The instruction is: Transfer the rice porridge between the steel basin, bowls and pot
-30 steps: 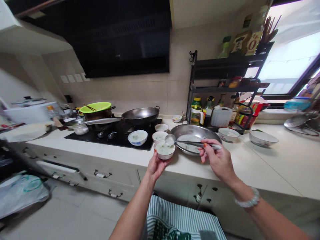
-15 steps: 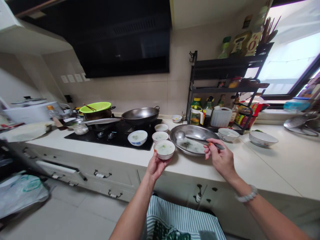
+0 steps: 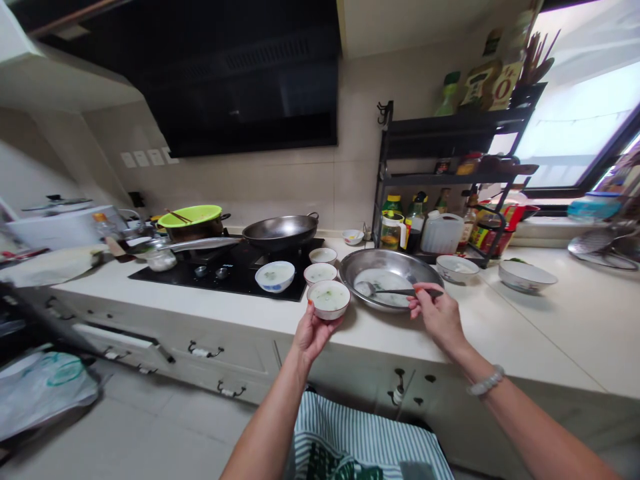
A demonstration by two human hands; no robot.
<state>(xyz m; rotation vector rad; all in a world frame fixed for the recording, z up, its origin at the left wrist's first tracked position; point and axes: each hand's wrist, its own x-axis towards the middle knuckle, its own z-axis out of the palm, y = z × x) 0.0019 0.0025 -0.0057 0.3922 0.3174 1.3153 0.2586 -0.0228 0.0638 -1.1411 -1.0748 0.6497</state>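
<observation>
My left hand (image 3: pixel 315 333) grips a small bowl (image 3: pixel 329 300) from below and the side, at the counter's front edge; pale soup with green bits fills it. In my right hand (image 3: pixel 437 317) is the handle of a metal ladle (image 3: pixel 393 291). The ladle's head dips into the white soup in a wide steel basin (image 3: pixel 420 263), just right of the held bowl. Behind that bowl stand two more small filled bowls, a nearer one (image 3: pixel 320 273) and a farther one (image 3: pixel 323 256). A blue-patterned bowl (image 3: pixel 275 277) of the same soup rests on the hob.
A wok (image 3: pixel 280 231) sits on the black hob (image 3: pixel 230 277), its long handle pointing left. Farther left is a lime-green colander (image 3: pixel 193 215) over a pot. Two white bowls stand right of the basin, one nearer it (image 3: pixel 457 269) and one farther right (image 3: pixel 527 277). Behind stands a black spice rack (image 3: pixel 450 179).
The ladle has moved right, away from over the held bowl, and down into the soup in the basin, my right hand going with it. My left hand keeps its hold on the bowl.
</observation>
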